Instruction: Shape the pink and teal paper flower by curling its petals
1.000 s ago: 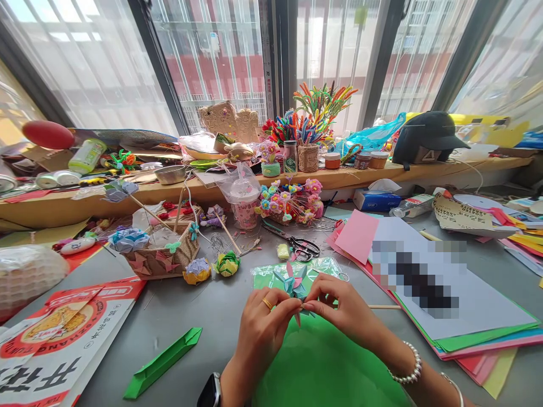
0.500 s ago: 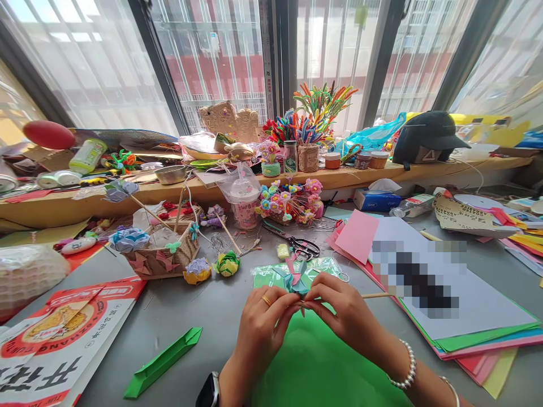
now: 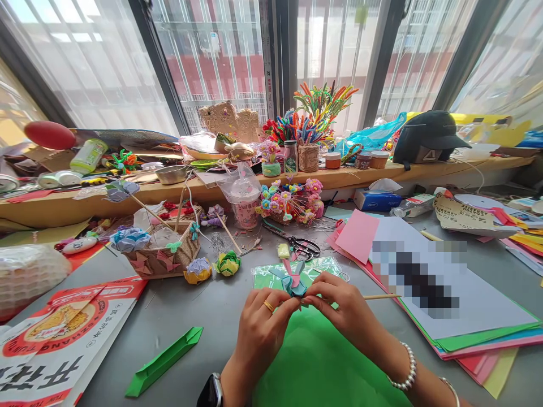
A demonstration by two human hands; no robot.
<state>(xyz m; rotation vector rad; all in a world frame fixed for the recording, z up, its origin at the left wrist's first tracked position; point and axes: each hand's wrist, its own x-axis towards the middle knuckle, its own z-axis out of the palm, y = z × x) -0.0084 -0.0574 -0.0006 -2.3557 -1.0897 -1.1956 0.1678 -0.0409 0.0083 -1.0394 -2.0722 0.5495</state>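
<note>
Between my fingertips is a folded paper flower [image 3: 294,282] in blue and pink, its petals pointing away from me. My left hand [image 3: 263,325] pinches its near edge from the left. From the right, my right hand [image 3: 339,302] grips the same edge, thumb and fingers pressed together. The fingers hide the flower's underside. Below both hands lies a green sheet [image 3: 322,362]. A folded green paper strip [image 3: 165,362] rests on the table to the left.
Scissors [image 3: 303,246] and a green packet in clear film [image 3: 263,277] lie beyond my hands. Coloured paper [image 3: 445,282] is stacked at right. A decorated basket [image 3: 159,263], paper lotuses [image 3: 228,263] and a printed bag [image 3: 63,333] sit at left. A cluttered ledge [image 3: 237,189] runs behind.
The paper flower has tilted slightly, showing more of its pink and blue inside. My fingers have shifted a little along its edge; both hands still hold it.
</note>
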